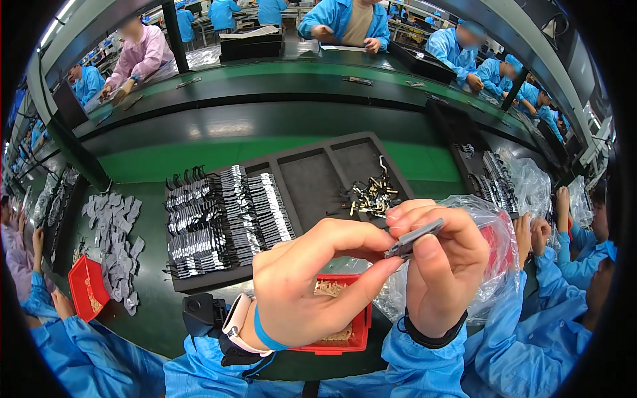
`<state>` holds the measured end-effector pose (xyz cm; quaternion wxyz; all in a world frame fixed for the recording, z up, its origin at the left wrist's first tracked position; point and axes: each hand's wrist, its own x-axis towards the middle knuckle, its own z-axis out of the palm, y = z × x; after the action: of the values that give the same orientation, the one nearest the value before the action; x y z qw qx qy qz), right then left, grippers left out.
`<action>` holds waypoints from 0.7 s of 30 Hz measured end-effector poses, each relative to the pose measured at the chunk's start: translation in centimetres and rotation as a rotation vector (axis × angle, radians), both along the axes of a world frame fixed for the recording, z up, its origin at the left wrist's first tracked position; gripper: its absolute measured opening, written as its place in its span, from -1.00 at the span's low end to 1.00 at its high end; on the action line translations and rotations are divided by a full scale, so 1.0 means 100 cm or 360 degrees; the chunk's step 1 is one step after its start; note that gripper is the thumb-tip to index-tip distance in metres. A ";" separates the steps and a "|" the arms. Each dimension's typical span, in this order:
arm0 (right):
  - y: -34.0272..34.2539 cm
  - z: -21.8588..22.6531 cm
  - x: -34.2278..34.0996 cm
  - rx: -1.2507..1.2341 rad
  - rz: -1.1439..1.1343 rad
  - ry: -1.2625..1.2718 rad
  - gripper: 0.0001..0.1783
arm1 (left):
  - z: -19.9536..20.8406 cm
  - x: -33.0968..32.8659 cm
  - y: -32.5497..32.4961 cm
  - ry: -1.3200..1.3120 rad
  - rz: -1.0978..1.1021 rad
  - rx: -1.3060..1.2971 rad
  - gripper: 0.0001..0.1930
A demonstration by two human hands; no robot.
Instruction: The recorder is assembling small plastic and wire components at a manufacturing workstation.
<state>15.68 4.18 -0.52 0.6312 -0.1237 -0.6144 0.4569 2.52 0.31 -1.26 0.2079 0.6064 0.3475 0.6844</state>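
Note:
A small, flat dark grey plastic part (418,237) is held up in front of me, above the near right side of the tray. My right hand (448,259) grips it between thumb and fingers. My left hand (312,285) pinches its left end with thumb and forefinger; whatever else may be between those fingertips is hidden. Beneath my hands stands a red bin (361,325) with small pale pieces in it, partly covered by my left hand. The black compartment tray (308,176) behind holds rows of black-and-silver parts (215,219) and a loose heap of small black-and-gold pieces (373,194).
Grey plastic pieces (114,232) lie piled on the green bench at left, beside another red bin (86,288). Clear plastic bags (491,232) lie at right, near a second black tray (458,126). Co-workers sit on both sides and across the conveyor (232,126).

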 end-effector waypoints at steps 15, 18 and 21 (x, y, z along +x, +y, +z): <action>-0.002 0.006 0.005 -0.0045 -0.0068 -0.0254 -0.85 | 0.013 -0.014 0.000 0.0371 0.0101 0.0276 -0.88; -0.002 0.004 0.004 -0.0066 -0.0057 -0.0254 -0.87 | 0.014 -0.014 -0.001 0.0355 0.0092 0.0252 -0.88; -0.002 0.005 0.005 -0.0087 -0.0050 -0.0311 -0.88 | 0.015 -0.016 -0.002 0.0395 0.0085 0.0261 -0.89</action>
<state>16.15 4.02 -0.04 0.5717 -0.1944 -0.6584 0.4492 0.91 0.15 0.23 0.0949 0.6918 0.3296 0.6355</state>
